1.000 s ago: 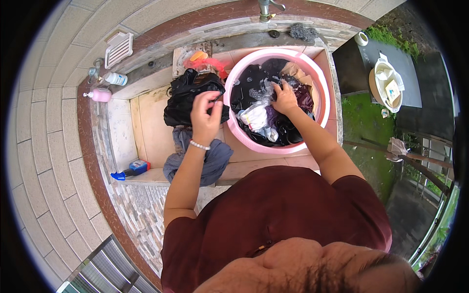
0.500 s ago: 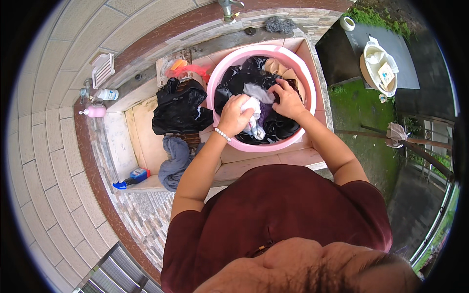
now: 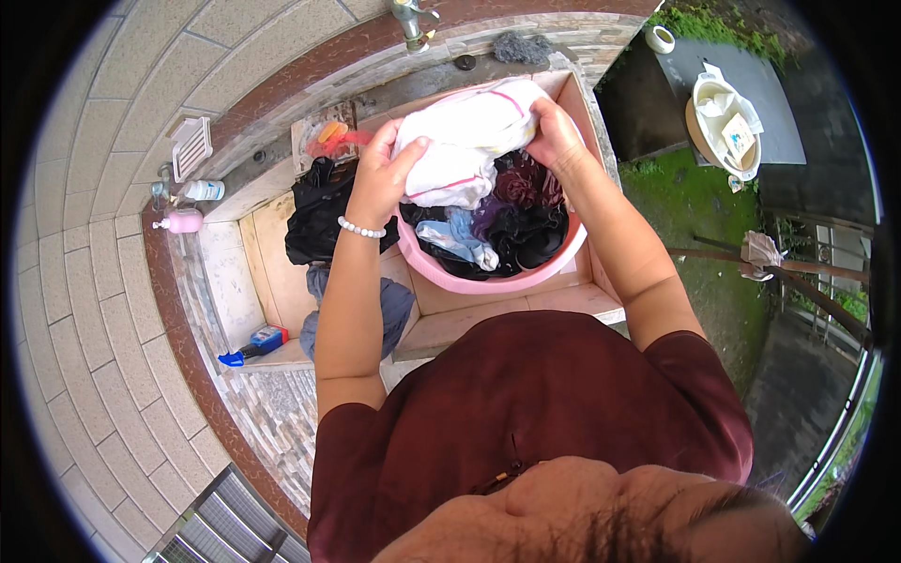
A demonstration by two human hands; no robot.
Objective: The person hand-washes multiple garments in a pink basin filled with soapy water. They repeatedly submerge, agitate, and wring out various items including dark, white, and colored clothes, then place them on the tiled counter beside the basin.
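Stretched between both my hands is a white towel [image 3: 469,141] with thin pink stripes, held up over the far half of a pink basin [image 3: 469,283]. My left hand [image 3: 383,178] grips its left end, thumb on top; a pale bead bracelet circles that wrist. My right hand [image 3: 557,139] pinches the upper right corner. Below the towel, the basin holds dark wet clothes [image 3: 530,239], a maroon patterned piece [image 3: 526,183] and a light blue cloth [image 3: 455,235]. The towel hides the basin's far side.
The basin stands in a tiled trough. To its left lie a black garment [image 3: 319,211] and a grey-blue garment [image 3: 389,310]. A blue bottle [image 3: 258,345], a pink bottle [image 3: 180,220] and a white bottle [image 3: 203,190] sit farther left. A tap [image 3: 411,23] rises behind.
The white cloth, bunched in the basin before, is now lifted and spread between my hands. Both hands have moved up and away from me, the left one also leftward.
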